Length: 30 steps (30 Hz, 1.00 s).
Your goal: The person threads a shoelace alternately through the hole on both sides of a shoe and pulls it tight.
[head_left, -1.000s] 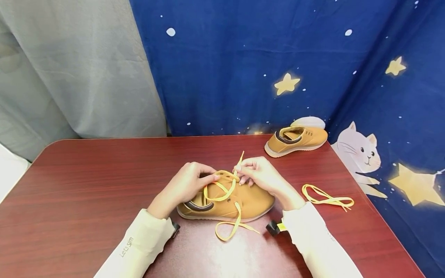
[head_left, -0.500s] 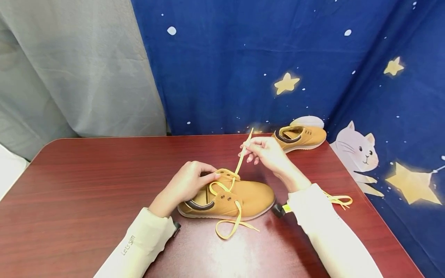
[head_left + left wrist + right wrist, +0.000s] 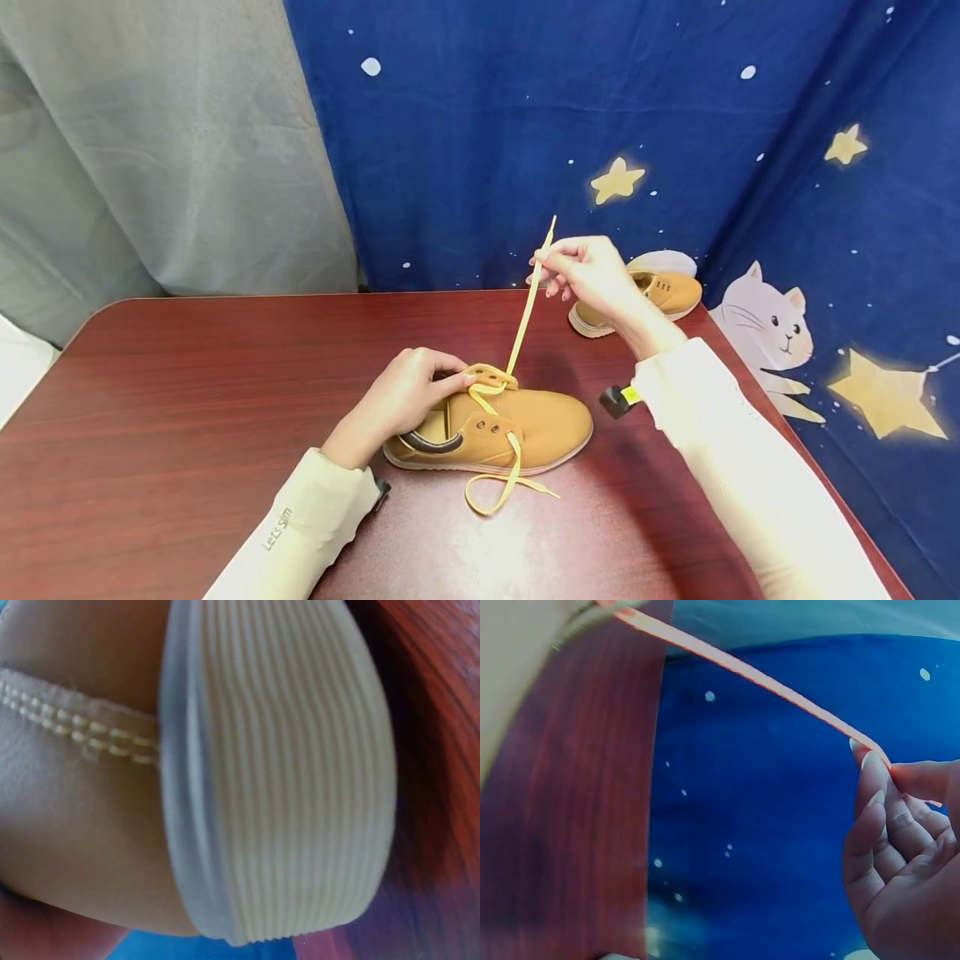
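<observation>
A tan lace-up shoe (image 3: pixel 555 421) lies on the table, toe to the right. My left hand (image 3: pixel 408 396) grips its far eyelet flap near the opening, thumb on the near side and fingers mostly hidden behind. High above the toe, my right hand (image 3: pixel 588 271) pinches a yellow shoelace (image 3: pixel 527 317) near its tip. That lace runs taut down to the far flap, then crosses the tongue in a small slack bend. Its other end leaves the near flap and loops on the table. The left wrist view shows the shoe's ribbed sole (image 3: pixel 300 772) close up.
Another tan shoe (image 3: pixel 678 293), its eyelets bare, stands at the back right corner, partly behind my right hand. The reddish-brown table (image 3: pixel 225 392) ends at a blue starry curtain (image 3: pixel 487 150). My right sleeve (image 3: pixel 735 450) stretches over the table's right side.
My right hand has risen away from the shoe, drawing more lace through the far flap; the loop over the tongue has shrunk. My left hand has stayed in place.
</observation>
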### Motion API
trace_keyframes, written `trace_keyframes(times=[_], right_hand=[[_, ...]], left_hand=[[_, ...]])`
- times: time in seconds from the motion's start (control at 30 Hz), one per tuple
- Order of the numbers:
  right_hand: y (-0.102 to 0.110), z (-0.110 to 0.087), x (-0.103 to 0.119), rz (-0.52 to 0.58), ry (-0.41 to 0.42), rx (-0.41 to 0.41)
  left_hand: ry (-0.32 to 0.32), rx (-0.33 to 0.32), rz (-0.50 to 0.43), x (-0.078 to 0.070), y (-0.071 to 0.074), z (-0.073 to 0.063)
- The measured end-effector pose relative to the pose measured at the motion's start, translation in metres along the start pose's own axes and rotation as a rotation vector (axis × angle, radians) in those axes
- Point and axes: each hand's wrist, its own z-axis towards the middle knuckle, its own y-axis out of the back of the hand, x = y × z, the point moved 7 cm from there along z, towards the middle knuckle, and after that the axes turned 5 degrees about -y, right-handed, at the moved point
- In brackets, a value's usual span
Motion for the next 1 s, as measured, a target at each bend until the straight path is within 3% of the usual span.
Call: trace_keyframes(times=[0.43,1.0], right_hand=[[0.03,0.006,0.016,-0.062,-0.03,-0.081],[0.065,0.022,0.048,-0.063,0.021,-0.167]], left_hand=[[-0.017,-0.012,0.012,-0.002,0.001,-0.001],[-0.02,-0.014,0.04,-0.001,0.005,0.0]])
